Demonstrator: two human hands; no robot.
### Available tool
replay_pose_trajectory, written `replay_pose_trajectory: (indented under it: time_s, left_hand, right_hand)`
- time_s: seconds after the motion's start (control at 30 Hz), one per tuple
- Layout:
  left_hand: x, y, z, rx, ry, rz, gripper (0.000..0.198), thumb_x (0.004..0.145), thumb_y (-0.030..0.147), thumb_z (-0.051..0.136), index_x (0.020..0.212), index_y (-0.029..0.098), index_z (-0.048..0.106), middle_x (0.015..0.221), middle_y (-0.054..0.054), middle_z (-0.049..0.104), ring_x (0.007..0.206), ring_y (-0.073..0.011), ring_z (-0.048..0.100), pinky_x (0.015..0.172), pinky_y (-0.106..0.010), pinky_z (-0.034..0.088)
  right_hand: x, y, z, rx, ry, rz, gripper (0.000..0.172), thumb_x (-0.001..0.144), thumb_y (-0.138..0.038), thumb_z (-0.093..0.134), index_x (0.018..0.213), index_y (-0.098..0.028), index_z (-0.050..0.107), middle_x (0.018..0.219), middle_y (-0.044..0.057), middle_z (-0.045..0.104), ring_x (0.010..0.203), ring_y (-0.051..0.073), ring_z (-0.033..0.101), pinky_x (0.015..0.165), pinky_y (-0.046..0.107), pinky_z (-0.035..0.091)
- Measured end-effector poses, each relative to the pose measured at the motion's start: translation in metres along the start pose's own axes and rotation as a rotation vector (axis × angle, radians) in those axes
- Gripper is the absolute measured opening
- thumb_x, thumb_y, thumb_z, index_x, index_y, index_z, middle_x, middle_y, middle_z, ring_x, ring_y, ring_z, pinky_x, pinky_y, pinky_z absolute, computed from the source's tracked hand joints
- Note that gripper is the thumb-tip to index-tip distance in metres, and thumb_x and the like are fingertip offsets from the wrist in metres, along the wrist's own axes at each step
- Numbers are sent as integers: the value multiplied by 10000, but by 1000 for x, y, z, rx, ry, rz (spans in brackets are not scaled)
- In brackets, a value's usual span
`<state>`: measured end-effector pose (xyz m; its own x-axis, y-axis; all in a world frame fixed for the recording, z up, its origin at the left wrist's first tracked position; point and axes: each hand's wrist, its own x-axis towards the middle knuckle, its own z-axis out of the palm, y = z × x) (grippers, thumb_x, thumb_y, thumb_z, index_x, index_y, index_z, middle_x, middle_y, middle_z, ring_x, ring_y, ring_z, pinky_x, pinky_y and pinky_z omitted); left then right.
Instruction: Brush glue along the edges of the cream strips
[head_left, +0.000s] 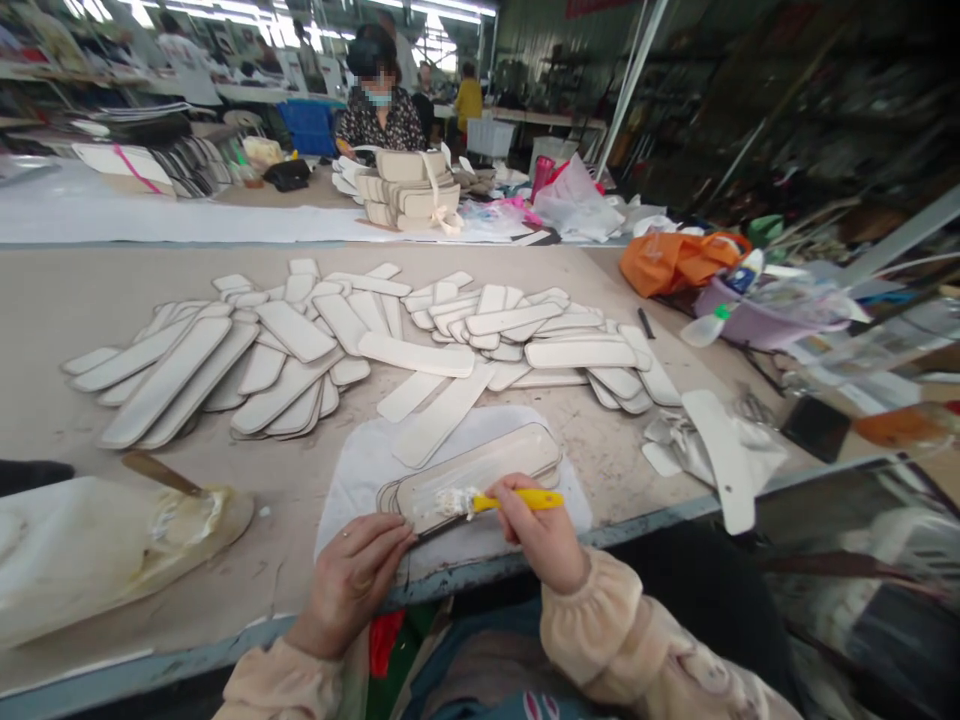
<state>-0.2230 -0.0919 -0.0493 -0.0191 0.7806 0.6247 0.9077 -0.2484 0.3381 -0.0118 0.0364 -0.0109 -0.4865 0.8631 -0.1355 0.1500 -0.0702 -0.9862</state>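
My right hand (538, 530) is closed around the yellow handle of a brush (551, 499). White paste covers its bristles, which rest on the top cream panel (517, 458) of a small stack. This long, round-ended panel lies slantwise on a white sheet (349, 475) at the table's near edge. Closed at the panel's lower left end, my left hand (360, 565) has its fingertips pressed together on the edge. A thin dark strip runs along the near side by those fingertips; I cannot tell what it is. Wet paste shines around the bristles.
Loose cream panels (292, 330) lie heaped across the table (525, 258). At left is a cut-open plastic jug (82, 550) with paste and a wooden-handled tool (161, 472). On the right are a purple basin (780, 318) and an orange bag (675, 262). A co-worker (382, 115) sits opposite.
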Motion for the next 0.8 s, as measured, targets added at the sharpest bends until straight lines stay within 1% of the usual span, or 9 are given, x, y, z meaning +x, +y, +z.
replay_pose_trajectory:
  time_s: [0.07, 0.2, 0.27, 0.37, 0.43, 0.53, 0.6, 0.67, 0.8]
  left_hand:
    - [1, 1, 0, 2, 13, -1, 113, 897, 209, 598, 914, 202, 710, 884, -42, 713, 810, -150, 677, 743, -266, 580]
    - [2, 0, 1, -9, 17, 9, 117, 902, 217, 593, 917, 199, 708, 885, -42, 710, 813, -153, 679, 744, -270, 579]
    - [3, -1, 1, -5, 11, 19, 113, 900, 212, 596, 921, 196, 706, 890, -43, 708, 813, -153, 678, 745, -273, 577]
    - [4, 0, 0, 2, -7, 28, 120, 903, 204, 588, 922, 195, 706, 895, -43, 709, 817, -155, 678, 753, -277, 576]
    - [5, 0, -1, 5, -14, 37, 130, 909, 205, 576, 921, 198, 705, 891, -42, 710, 816, -155, 679, 747, -275, 579]
    - [6, 1, -2, 15, -11, 45, 140, 918, 215, 562, 919, 202, 702, 885, -40, 711, 805, -155, 681, 728, -271, 581]
    - [6, 0, -1, 23, -11, 46, 143, 920, 221, 558, 922, 205, 700, 890, -41, 711, 801, -154, 681, 723, -269, 580]
    - [4, -2, 0, 23, -15, 47, 142, 920, 219, 559, 929, 205, 700, 898, -44, 709, 807, -156, 679, 733, -274, 579]
    - [0, -5, 3, -2, -28, 35, 129, 907, 207, 577, 946, 204, 700, 923, -51, 705, 832, -163, 677, 755, -286, 573]
  right_hand:
    - [7, 2, -25, -72, 107, -16, 294, 874, -463, 510, 815, -191, 602, 468, -59, 461, 432, 102, 423, 451, 233, 348]
    - [21, -1, -91, -284, 357, -23, 323, 848, -484, 525, 828, -177, 623, 455, -56, 459, 436, 116, 445, 466, 247, 353]
    - [22, -4, -107, -386, 433, -29, 320, 855, -474, 523, 826, -174, 630, 461, -53, 468, 448, 116, 458, 492, 250, 369]
    - [17, -7, -92, -345, 436, -90, 303, 878, -466, 522, 844, -180, 618, 484, -57, 467, 459, 110, 461, 505, 247, 380]
    - [10, -6, -63, -196, 320, -145, 290, 902, -463, 508, 885, -188, 601, 506, -59, 471, 472, 109, 467, 503, 242, 386]
    - [6, -2, -18, -38, 57, -157, 277, 924, -456, 482, 878, -202, 585, 524, -52, 502, 482, 113, 485, 510, 245, 405]
    - [10, 2, -5, -34, -6, -136, 274, 924, -454, 477, 849, -213, 584, 517, -51, 509, 479, 116, 492, 513, 247, 413]
    - [18, 5, -12, -83, 44, -132, 266, 919, -453, 477, 844, -225, 591, 513, -52, 511, 481, 122, 501, 518, 251, 417]
    - [35, 7, -65, -229, 322, -138, 265, 887, -458, 510, 820, -221, 606, 503, -46, 513, 482, 139, 514, 531, 270, 417]
